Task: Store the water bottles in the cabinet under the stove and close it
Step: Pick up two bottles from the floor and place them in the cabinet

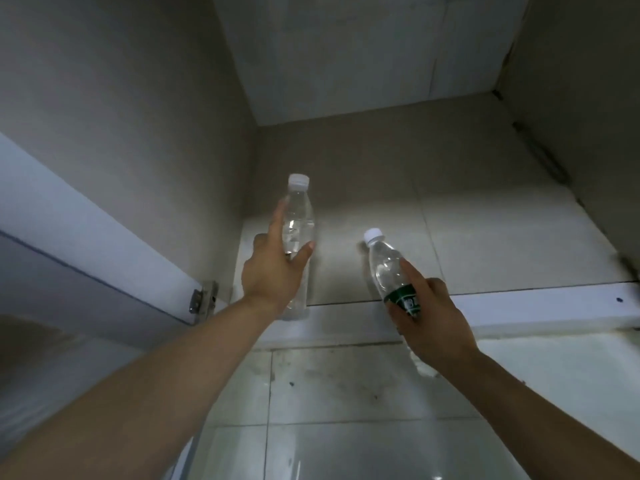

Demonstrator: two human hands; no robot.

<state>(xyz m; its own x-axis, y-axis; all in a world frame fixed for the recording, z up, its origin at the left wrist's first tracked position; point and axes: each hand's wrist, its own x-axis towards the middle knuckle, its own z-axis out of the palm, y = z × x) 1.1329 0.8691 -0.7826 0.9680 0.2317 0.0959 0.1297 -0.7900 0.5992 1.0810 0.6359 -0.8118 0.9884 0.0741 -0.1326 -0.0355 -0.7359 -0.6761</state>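
Note:
I look into an open cabinet with a tiled floor (485, 237). A clear, unlabelled water bottle (298, 209) with a white cap stands upright at the cabinet's front left corner, and my left hand (273, 268) is wrapped around its middle. My right hand (433, 320) grips a second clear bottle (384, 261) with a white cap and a green label. That bottle is tilted, cap pointing up and to the left, over the cabinet's front edge. Its lower end is hidden behind my hand.
The cabinet's left door (86, 244) hangs open at the left, with a metal hinge (204, 299) at its base. A white front rail (554, 306) runs along the cabinet's right front. Grey walls close the cabinet on the left, back and right. Glossy floor tiles (346, 410) lie below.

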